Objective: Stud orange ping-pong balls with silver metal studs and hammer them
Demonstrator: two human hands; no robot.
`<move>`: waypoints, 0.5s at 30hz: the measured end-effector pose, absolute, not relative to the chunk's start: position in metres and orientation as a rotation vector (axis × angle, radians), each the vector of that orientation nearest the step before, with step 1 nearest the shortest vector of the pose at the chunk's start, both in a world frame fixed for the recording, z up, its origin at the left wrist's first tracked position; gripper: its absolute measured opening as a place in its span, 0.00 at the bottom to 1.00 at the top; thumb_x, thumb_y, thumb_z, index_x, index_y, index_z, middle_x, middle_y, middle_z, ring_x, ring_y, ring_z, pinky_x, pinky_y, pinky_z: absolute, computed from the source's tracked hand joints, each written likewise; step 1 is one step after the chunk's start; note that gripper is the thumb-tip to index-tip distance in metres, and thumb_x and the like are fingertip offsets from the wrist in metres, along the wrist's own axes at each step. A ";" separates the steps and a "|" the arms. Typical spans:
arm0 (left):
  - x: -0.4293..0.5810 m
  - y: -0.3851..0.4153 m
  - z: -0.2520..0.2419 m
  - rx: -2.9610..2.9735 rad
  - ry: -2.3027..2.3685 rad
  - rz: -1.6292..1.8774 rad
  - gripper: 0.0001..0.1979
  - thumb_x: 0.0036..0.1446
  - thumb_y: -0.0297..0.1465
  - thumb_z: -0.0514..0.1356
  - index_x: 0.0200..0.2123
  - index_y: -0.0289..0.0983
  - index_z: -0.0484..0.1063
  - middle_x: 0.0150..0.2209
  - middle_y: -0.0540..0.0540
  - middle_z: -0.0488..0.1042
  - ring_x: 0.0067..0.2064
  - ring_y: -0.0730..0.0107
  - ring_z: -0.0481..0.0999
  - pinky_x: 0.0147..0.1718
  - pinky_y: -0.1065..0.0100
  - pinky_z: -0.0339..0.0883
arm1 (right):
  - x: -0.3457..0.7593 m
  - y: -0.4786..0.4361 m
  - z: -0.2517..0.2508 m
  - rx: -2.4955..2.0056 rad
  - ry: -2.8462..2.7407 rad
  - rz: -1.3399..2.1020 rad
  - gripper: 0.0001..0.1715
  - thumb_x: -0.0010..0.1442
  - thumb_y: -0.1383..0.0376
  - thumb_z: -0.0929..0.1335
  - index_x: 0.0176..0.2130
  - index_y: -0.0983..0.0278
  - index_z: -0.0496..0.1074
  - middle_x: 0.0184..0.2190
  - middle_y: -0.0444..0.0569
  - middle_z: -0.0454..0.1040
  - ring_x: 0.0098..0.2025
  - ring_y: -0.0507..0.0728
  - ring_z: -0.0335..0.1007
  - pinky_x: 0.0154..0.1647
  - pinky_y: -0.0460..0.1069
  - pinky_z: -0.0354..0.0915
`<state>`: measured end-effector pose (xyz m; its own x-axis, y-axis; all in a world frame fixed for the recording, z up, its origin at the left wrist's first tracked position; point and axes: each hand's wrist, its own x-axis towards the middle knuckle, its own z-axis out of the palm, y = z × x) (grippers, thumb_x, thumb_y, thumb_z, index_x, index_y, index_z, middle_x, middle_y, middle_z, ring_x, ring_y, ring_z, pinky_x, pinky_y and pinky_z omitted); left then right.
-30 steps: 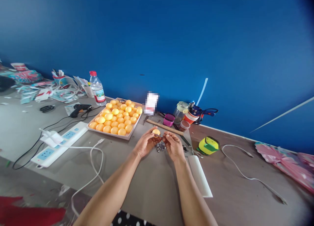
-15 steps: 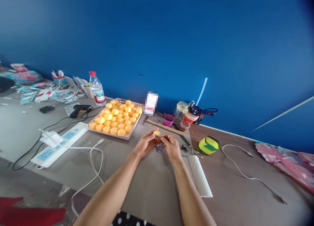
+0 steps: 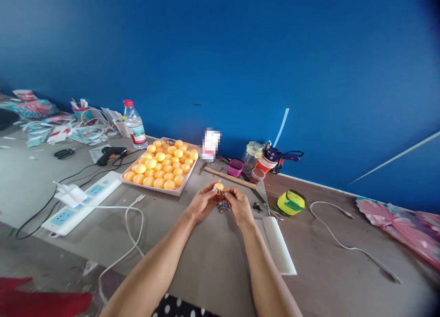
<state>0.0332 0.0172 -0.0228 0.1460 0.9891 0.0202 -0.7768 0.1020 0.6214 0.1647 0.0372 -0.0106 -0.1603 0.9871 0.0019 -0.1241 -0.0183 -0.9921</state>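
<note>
Between the fingers of my left hand [image 3: 203, 200] is a small orange ball [image 3: 219, 186], like those in the tray. My right hand [image 3: 239, 206] is closed in a pinch at the ball's near right side, on a dark, shiny, beaded-looking strip [image 3: 220, 191] that runs along the ball. Whether the strip is fixed to the ball I cannot tell. Just below the fingertips is a cluster of small shiny dark pieces [image 3: 224, 207]. A shallow tray [image 3: 178, 191] full of orange balls [image 3: 159, 174] stands to the left, beyond my left hand.
A hammer [image 3: 230, 177] lies behind my hands. Left are a power strip [image 3: 84, 202], a glue gun [image 3: 112, 154] and a water bottle [image 3: 135, 126]. Right are a white roll [image 3: 279, 246], a yellow-green tape measure [image 3: 291, 202] and a white cable [image 3: 330, 241]. A blue wall [image 3: 220, 69] rises behind.
The whole view has shifted slightly. Both hands keep nearly the same place and grip, with only small finger movement at the ball.
</note>
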 end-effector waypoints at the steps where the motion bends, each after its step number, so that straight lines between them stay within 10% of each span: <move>1: 0.033 0.017 -0.022 0.572 0.463 1.374 0.20 0.47 0.29 0.65 0.46 0.37 0.71 0.36 0.45 0.74 0.34 0.69 0.74 0.41 0.62 0.64 | 0.165 0.037 -0.011 -1.033 -1.219 1.401 0.08 0.45 0.63 0.69 0.28 0.64 0.70 0.22 0.40 0.67 0.25 0.49 0.58 0.28 0.45 0.57; 15: 0.033 0.017 -0.020 0.622 0.532 1.386 0.22 0.46 0.30 0.66 0.47 0.37 0.71 0.37 0.45 0.74 0.36 0.70 0.73 0.41 0.63 0.64 | 0.162 0.039 -0.015 -1.040 -1.187 1.394 0.07 0.45 0.63 0.68 0.27 0.63 0.67 0.20 0.38 0.65 0.24 0.49 0.57 0.27 0.45 0.55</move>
